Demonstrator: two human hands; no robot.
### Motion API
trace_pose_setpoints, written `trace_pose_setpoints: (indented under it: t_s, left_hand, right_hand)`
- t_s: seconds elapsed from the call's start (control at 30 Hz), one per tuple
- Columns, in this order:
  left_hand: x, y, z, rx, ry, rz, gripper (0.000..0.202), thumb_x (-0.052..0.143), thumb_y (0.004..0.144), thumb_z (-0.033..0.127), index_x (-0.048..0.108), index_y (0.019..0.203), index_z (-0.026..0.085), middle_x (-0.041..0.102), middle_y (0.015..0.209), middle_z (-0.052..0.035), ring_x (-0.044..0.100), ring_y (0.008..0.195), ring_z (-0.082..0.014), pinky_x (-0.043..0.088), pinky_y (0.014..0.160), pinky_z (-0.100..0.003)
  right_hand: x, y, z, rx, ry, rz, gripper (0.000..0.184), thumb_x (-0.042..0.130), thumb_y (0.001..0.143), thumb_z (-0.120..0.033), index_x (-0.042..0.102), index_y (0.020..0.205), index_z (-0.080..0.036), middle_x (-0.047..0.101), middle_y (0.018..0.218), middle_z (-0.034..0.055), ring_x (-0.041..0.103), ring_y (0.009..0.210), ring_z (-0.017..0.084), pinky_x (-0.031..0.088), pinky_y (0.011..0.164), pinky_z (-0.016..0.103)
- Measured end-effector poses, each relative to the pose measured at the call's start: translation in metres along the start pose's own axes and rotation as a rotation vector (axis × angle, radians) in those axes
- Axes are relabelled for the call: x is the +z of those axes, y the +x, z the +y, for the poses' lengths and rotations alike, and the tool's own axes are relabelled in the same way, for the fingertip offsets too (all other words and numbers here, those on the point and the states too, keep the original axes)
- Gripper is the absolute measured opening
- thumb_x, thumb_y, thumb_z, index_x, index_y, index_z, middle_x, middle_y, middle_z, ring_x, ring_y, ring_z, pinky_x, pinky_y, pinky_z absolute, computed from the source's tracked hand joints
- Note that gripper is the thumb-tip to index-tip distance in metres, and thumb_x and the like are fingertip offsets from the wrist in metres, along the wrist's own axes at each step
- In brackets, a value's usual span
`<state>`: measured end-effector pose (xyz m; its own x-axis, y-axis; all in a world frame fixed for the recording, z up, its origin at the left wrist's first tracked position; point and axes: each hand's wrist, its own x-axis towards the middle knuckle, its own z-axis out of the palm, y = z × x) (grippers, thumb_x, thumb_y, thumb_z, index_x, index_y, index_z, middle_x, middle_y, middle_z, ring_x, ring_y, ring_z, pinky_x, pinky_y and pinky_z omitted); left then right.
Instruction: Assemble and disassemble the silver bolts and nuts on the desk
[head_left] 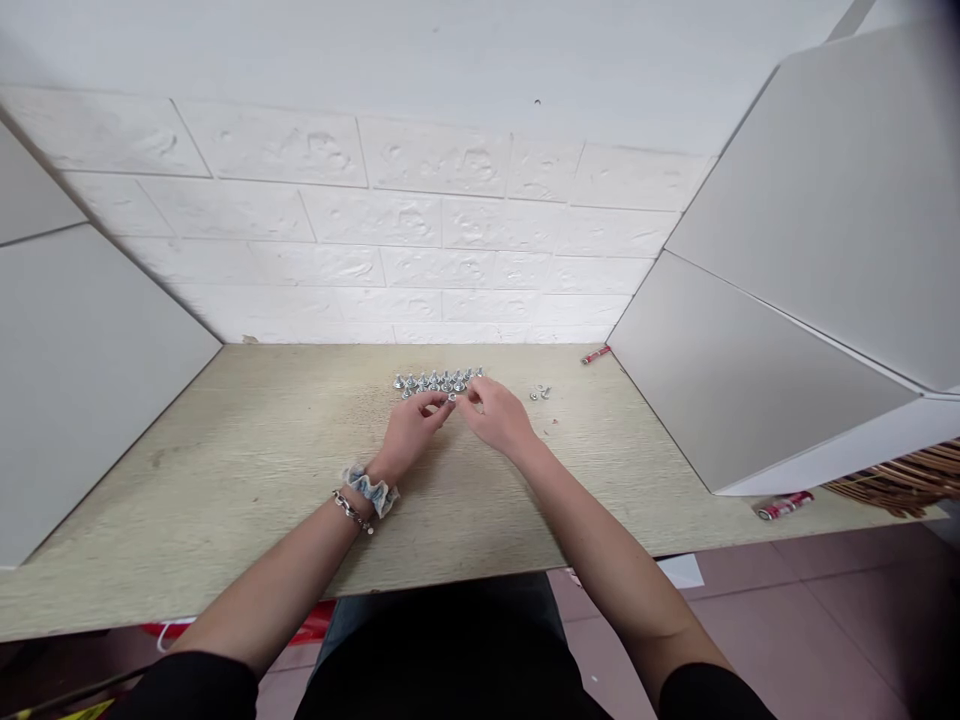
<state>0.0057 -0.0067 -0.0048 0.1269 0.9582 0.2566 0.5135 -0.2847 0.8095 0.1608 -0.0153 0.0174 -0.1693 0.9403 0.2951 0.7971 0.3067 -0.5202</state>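
Observation:
My left hand (411, 430) and my right hand (499, 414) meet over the middle of a pale wooden table (247, 470). Both are pinched, fingertips nearly touching, around a tiny silver metal piece (451, 397) held between them. Just beyond the fingertips stands a row of several small silver screws or bolts (439, 381). A few more loose silver pieces (539, 392) lie to the right of the row. My left wrist carries a ruffled scrunchie (370, 489) and a chain bracelet.
Grey panels close off the table on the left (82, 370) and right (750, 390), with a white brick-pattern wall behind. A small red object (595, 355) lies at the back right corner. A red-and-white tube (784, 505) and a wicker basket (900, 480) sit at the far right.

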Motion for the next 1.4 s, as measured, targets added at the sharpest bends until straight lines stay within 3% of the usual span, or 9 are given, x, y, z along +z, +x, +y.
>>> trace_pose_setpoints:
  t_s: [0.07, 0.17, 0.47, 0.7, 0.83, 0.93, 1.03, 1.17, 1.4]
  left_hand:
    - [0.002, 0.000, -0.003, 0.071, 0.078, -0.008, 0.026, 0.052, 0.079, 0.038, 0.068, 0.086, 0.020, 0.068, 0.077, -0.0008, 0.058, 0.061, -0.0126, 0.045, 0.064, -0.024]
    - [0.003, -0.001, -0.005, 0.146, 0.154, -0.015, 0.026, 0.048, 0.081, 0.035, 0.069, 0.089, 0.020, 0.068, 0.081, -0.0012, 0.057, 0.065, -0.0126, 0.045, 0.067, -0.024]
    - [0.001, 0.002, -0.007, 0.147, 0.169, -0.027, 0.026, 0.052, 0.079, 0.033, 0.069, 0.095, 0.022, 0.069, 0.084, -0.0010, 0.057, 0.064, -0.0128, 0.045, 0.069, -0.024]
    - [0.001, 0.002, -0.006, 0.128, 0.184, -0.021, 0.025, 0.053, 0.079, 0.033, 0.069, 0.095, 0.022, 0.069, 0.085, -0.0006, 0.057, 0.063, -0.0127, 0.045, 0.068, -0.025]
    - [0.001, 0.001, -0.006, 0.150, 0.173, -0.031, 0.023, 0.053, 0.080, 0.034, 0.069, 0.090, 0.022, 0.069, 0.082, 0.0006, 0.056, 0.062, -0.0120, 0.044, 0.066, -0.024]
    - [0.002, 0.000, -0.006, 0.193, 0.176, -0.045, 0.022, 0.051, 0.081, 0.034, 0.069, 0.085, 0.021, 0.068, 0.077, 0.0008, 0.056, 0.062, -0.0119, 0.043, 0.064, -0.023]
    - [0.003, 0.000, -0.007, 0.245, 0.199, -0.044, 0.023, 0.050, 0.082, 0.034, 0.067, 0.080, 0.019, 0.067, 0.076, -0.0004, 0.057, 0.065, -0.0125, 0.043, 0.065, -0.023]
    - [0.004, 0.000, -0.008, 0.276, 0.202, -0.061, 0.022, 0.049, 0.083, 0.032, 0.067, 0.084, 0.019, 0.067, 0.079, -0.0013, 0.058, 0.069, -0.0128, 0.043, 0.067, -0.023]
    - [0.002, 0.002, -0.008, 0.191, 0.185, -0.060, 0.025, 0.050, 0.081, 0.036, 0.069, 0.090, 0.022, 0.068, 0.080, -0.0007, 0.058, 0.069, -0.0139, 0.044, 0.070, -0.025]
  right_hand:
    - [0.001, 0.000, -0.002, 0.017, -0.027, -0.064, 0.032, 0.039, 0.085, -0.046, 0.047, 0.069, -0.019, 0.054, 0.070, 0.0004, 0.046, 0.065, 0.013, 0.028, 0.057, 0.024]
    - [0.004, 0.001, -0.003, 0.010, -0.045, -0.125, 0.039, 0.036, 0.087, -0.049, 0.047, 0.066, -0.018, 0.054, 0.068, 0.0007, 0.044, 0.063, 0.012, 0.025, 0.055, 0.024]
    - [0.008, 0.000, 0.003, -0.172, 0.011, -0.069, 0.012, 0.044, 0.085, -0.027, 0.052, 0.087, -0.018, 0.057, 0.088, 0.0034, 0.051, 0.081, 0.015, 0.037, 0.067, 0.025]
    - [0.008, 0.001, 0.007, -0.289, 0.050, -0.101, 0.027, 0.038, 0.083, -0.012, 0.054, 0.103, -0.019, 0.058, 0.100, 0.0056, 0.052, 0.093, 0.015, 0.040, 0.078, 0.028]
    - [0.003, -0.001, 0.003, -0.216, 0.058, -0.054, 0.033, 0.037, 0.082, -0.013, 0.051, 0.111, -0.022, 0.058, 0.106, 0.0047, 0.053, 0.094, 0.016, 0.040, 0.076, 0.027]
    - [0.000, -0.002, -0.001, -0.064, 0.002, -0.054, 0.025, 0.040, 0.087, -0.035, 0.053, 0.102, -0.021, 0.061, 0.093, 0.0036, 0.054, 0.080, 0.016, 0.037, 0.065, 0.026]
    - [0.001, -0.001, -0.002, 0.040, -0.073, -0.138, 0.040, 0.032, 0.088, -0.051, 0.055, 0.078, -0.019, 0.060, 0.075, 0.0022, 0.051, 0.067, 0.014, 0.030, 0.057, 0.024]
    - [0.005, 0.001, 0.000, 0.034, -0.091, -0.171, 0.041, 0.031, 0.091, -0.045, 0.053, 0.069, -0.018, 0.059, 0.071, 0.0022, 0.050, 0.066, 0.013, 0.026, 0.055, 0.024]
    - [0.007, 0.002, 0.003, -0.077, -0.008, -0.104, 0.017, 0.043, 0.086, -0.032, 0.050, 0.080, -0.018, 0.057, 0.080, 0.0017, 0.050, 0.071, 0.013, 0.033, 0.061, 0.024]
